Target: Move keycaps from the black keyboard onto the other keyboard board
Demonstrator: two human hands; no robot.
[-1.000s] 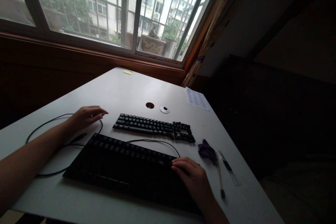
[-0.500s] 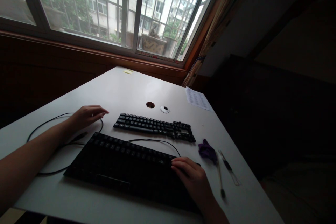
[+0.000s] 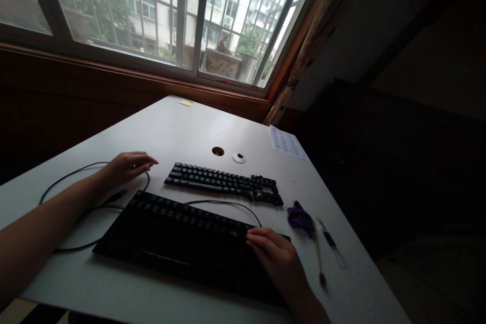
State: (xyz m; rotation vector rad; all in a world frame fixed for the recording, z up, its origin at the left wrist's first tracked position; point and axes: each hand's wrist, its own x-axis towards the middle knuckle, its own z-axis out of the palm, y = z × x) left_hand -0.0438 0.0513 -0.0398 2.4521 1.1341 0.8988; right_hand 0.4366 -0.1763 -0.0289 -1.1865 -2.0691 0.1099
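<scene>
A black keyboard (image 3: pixel 190 253) lies near the front of the white desk. Keys fill its upper rows, while its lower part looks dark and bare of keys. My right hand (image 3: pixel 275 253) rests over its right side. Thumb and fingers are pinched together at the end of a key row, around what seems to be a keycap, mostly hidden by the fingertips. My left hand (image 3: pixel 131 167) lies on the desk beyond the keyboard's left end, fingers stretched and holding nothing. Behind the keyboard, loose black keycaps (image 3: pixel 212 179) are laid out in keyboard order.
A black cable (image 3: pixel 56 182) loops around my left forearm and behind the keyboard. To the right lie a purple cloth (image 3: pixel 299 217), a thin brush (image 3: pixel 318 258) and a wire keycap puller (image 3: pixel 332 243). A printed sheet (image 3: pixel 286 142) and a round grommet cover (image 3: pixel 238 157) are farther back.
My right hand has shifted very slightly to the left at the key row. My left hand and the objects on the desk stay where they were.
</scene>
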